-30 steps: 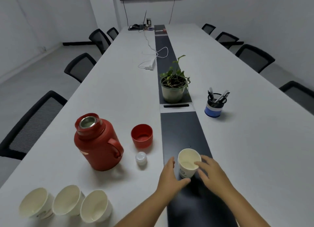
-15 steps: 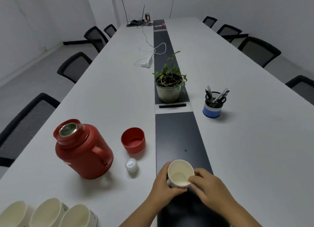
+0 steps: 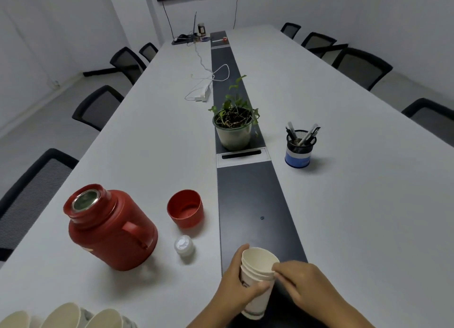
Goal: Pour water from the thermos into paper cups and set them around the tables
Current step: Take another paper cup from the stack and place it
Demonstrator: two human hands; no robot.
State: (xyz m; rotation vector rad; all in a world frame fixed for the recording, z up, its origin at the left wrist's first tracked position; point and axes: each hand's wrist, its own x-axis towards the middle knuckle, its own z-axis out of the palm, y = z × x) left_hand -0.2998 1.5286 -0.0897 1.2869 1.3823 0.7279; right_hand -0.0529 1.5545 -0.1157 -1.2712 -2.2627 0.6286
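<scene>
A short stack of nested white paper cups [image 3: 258,278] is lifted over the dark centre strip near the table's front. My left hand [image 3: 233,286] grips the stack's body. My right hand [image 3: 302,286] pinches the rim of the top cup. The red thermos [image 3: 110,231] stands open-mouthed to the left, handle facing right. Its red cap [image 3: 185,208] sits upside down beside it, and a small white stopper [image 3: 183,245] lies in front of the cap. Three more paper cups [image 3: 71,315] stand at the lower left edge of view.
A potted plant [image 3: 233,128] stands on the black centre strip [image 3: 253,192] of the long white table [image 3: 356,204]. A pen holder [image 3: 298,148] is to its right. A white charger and cable [image 3: 204,91] lie further back. Black chairs [image 3: 29,195] line both sides.
The cup stack has come up off the table and toward me. My right hand moved from the cup's side to pinch the top rim. The view dipped, pushing the three cups lower left.
</scene>
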